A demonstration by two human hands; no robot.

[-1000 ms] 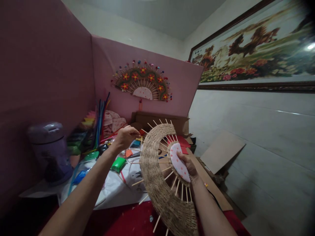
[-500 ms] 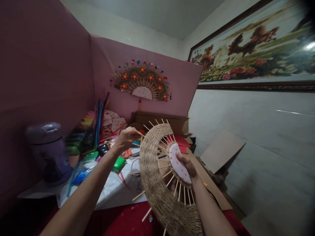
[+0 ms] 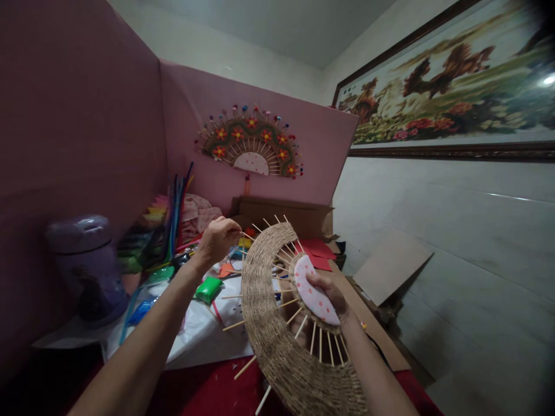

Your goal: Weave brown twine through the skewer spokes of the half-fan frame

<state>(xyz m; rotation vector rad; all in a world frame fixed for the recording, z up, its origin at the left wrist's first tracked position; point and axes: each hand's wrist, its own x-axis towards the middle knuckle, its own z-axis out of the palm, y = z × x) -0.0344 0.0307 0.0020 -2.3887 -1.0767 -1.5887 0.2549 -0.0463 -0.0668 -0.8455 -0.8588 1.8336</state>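
A half-round fan [image 3: 262, 289] of woven brown cord on thin wooden sticks is held up in front of me, tilted on its side. My right hand [image 3: 332, 292] grips its white, pink-spotted half-circle centre [image 3: 313, 292], thumb on the front and the other fingers behind. At the fan's upper left edge, my left hand [image 3: 219, 238] is closed in a pinch at the tip of a protruding stick [image 3: 248, 236]. Whether a strand of cord is also between those fingertips, I cannot make out. Other bare stick ends project from the outer rim.
A finished-looking fan with orange flowers [image 3: 251, 138] hangs on the pink board [image 3: 321, 138]. To the left stand a purple bottle [image 3: 84, 266] and pipe cleaners [image 3: 176, 214]. A green packet [image 3: 208, 290] lies on the table, cardboard [image 3: 368, 323] at right.
The fan has turned slightly and shifted a little left and down. My left hand has moved a little left, still pinched at the rim. My right hand keeps its grip.
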